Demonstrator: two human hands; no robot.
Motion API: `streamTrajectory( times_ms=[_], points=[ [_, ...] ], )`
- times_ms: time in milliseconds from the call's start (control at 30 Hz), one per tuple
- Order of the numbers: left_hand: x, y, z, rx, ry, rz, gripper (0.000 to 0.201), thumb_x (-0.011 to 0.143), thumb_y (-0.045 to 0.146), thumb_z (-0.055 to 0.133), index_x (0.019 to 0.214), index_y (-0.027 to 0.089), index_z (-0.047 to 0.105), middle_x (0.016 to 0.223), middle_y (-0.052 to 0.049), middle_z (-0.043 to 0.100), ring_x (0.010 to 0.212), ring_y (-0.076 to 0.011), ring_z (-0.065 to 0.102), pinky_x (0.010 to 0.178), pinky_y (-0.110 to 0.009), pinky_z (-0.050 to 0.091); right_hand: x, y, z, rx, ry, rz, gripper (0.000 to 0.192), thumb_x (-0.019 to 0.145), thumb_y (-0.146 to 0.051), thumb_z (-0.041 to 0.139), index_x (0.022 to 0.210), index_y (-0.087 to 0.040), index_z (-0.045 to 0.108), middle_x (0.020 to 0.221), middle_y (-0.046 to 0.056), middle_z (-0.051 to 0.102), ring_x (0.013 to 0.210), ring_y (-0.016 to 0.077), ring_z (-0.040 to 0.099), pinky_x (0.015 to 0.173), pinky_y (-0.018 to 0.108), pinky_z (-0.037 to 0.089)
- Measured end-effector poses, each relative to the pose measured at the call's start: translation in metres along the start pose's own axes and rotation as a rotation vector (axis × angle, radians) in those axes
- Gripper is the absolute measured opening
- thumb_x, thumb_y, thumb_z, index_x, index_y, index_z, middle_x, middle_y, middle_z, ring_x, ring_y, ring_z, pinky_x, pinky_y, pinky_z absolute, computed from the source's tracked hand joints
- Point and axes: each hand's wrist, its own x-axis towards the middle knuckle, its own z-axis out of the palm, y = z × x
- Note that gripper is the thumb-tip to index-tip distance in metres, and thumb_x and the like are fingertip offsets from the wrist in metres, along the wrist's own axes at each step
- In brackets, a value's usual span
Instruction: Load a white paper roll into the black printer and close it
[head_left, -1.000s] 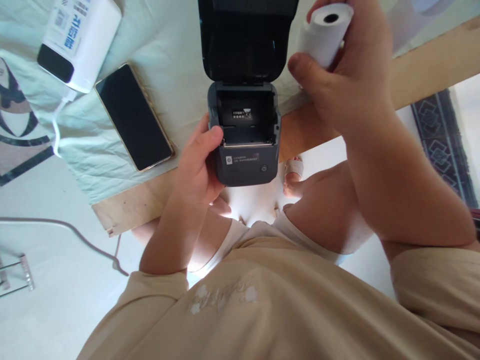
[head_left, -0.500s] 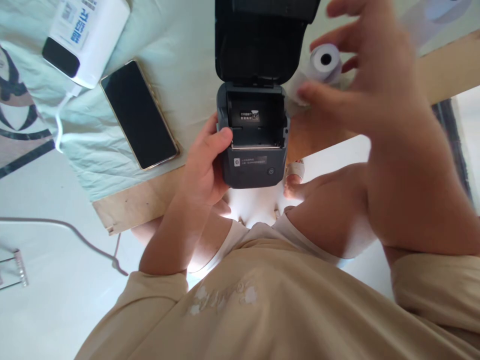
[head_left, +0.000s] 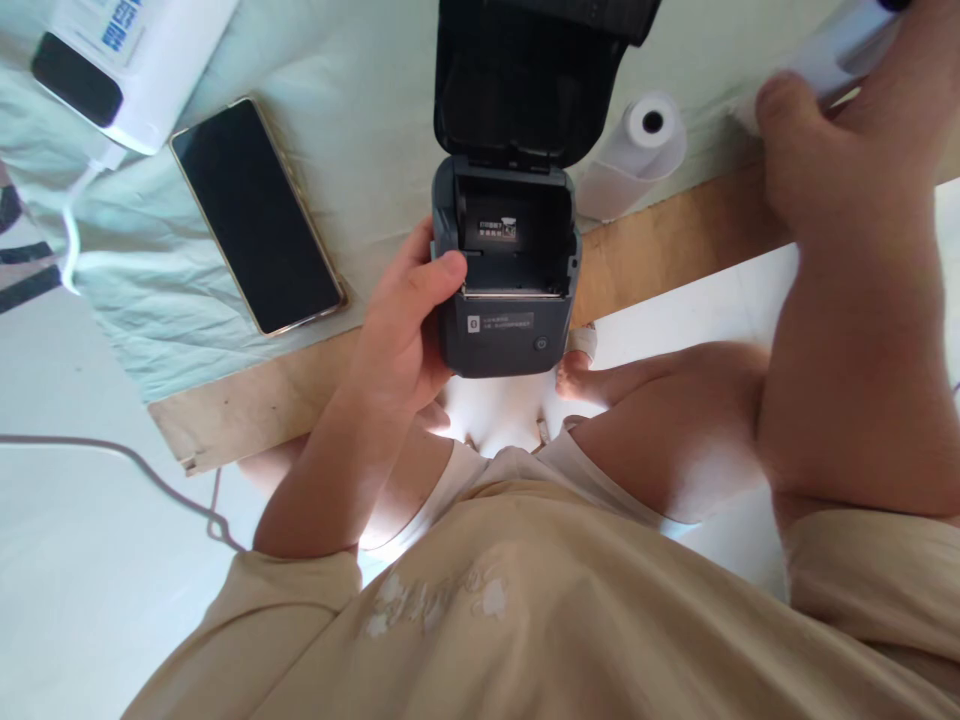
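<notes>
My left hand [head_left: 409, 320] holds a dark grey portable label printer [head_left: 504, 335] by its left side, thumb on the edge of its paper bay. The black lid [head_left: 517, 90] stands swung wide, and the bay inside has only a small sticker showing. At the upper right my right hand [head_left: 862, 150] is closed around a white paper roll [head_left: 840, 55], thumb at its near end, most fingers out of sight. Between the printer and that hand stands another white paper roll [head_left: 637, 150] with a dark core, its loose end partly unwound.
A phone [head_left: 259, 215] with a dark screen lies on the pale green cloth [head_left: 360, 110]. Beyond it is a white device [head_left: 157, 70] with a black panel and a white cable [head_left: 71, 235]. The table's wooden edge [head_left: 255, 400] runs in front of me.
My right hand has left the nearer paper roll and moved right to the farther one. The nearer roll stays on the table. The printer is still in my left hand.
</notes>
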Motion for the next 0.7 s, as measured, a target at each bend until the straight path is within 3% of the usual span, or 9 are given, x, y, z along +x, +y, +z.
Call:
streamTrajectory(
  times_ms=[100,233,333,433,533,700],
  points=[
    [0.002,-0.005,-0.005,0.019,-0.058,0.075,0.02,0.088,0.027,0.069,0.105,0.015,0.069,0.084,-0.002,0.076,0.075,-0.0166,0.073,0.069,-0.028,0.062,0.0,-0.005,0.001,-0.01,-0.006,-0.004,0.068,0.073,-0.008,0.066,0.141,-0.009,0.063,0.13,0.014,0.059,0.121,0.0266,0.055,0.104,0.039,0.04],
    [0.004,-0.009,-0.01,0.023,-0.113,0.113,0.021,0.091,0.027,0.067,0.109,0.015,0.068,0.086,-0.002,0.076,0.087,-0.021,0.079,0.087,-0.036,0.065,0.003,0.001,0.006,0.034,0.043,-0.085,0.06,0.071,-0.004,0.062,0.132,-0.007,0.065,0.125,0.016,0.059,0.118,0.0267,0.055,0.107,0.041,0.041],
    [0.005,-0.01,-0.011,0.042,-0.105,0.121,0.024,0.09,0.028,0.068,0.11,0.015,0.069,0.086,-0.002,0.075,0.104,-0.026,0.078,0.097,-0.039,0.062,0.007,0.006,0.012,0.115,0.065,-0.128,0.038,0.092,-0.021,0.056,0.126,-0.008,0.065,0.122,0.017,0.061,0.116,0.0257,0.058,0.108,0.042,0.041],
    [0.006,-0.01,-0.011,0.049,-0.096,0.131,0.025,0.089,0.027,0.069,0.111,0.015,0.07,0.087,-0.001,0.075,0.108,-0.0261,0.078,0.102,-0.04,0.06,0.01,0.006,0.014,0.177,0.077,-0.113,0.038,0.105,-0.036,0.039,0.12,-0.011,0.064,0.118,0.016,0.063,0.112,0.0229,0.06,0.108,0.042,0.042],
    [0.006,-0.009,-0.011,0.039,-0.11,0.121,0.021,0.09,0.027,0.069,0.108,0.015,0.07,0.086,0.0,0.076,0.101,-0.0245,0.079,0.097,-0.04,0.062,0.01,-0.002,0.01,0.095,0.04,-0.06,0.032,0.099,-0.025,0.044,0.123,-0.016,0.062,0.121,0.011,0.063,0.113,0.0206,0.058,0.107,0.039,0.041],
    [0.005,-0.009,-0.013,0.021,-0.149,0.113,0.022,0.09,0.03,0.075,0.107,0.017,0.073,0.089,0.0,0.079,0.082,-0.0179,0.076,0.066,-0.025,0.06,0.012,-0.02,0.006,-0.044,-0.013,0.123,0.06,0.068,0.0,0.054,0.125,-0.015,0.066,0.126,0.013,0.063,0.116,0.024,0.056,0.103,0.036,0.039]
  ],
)
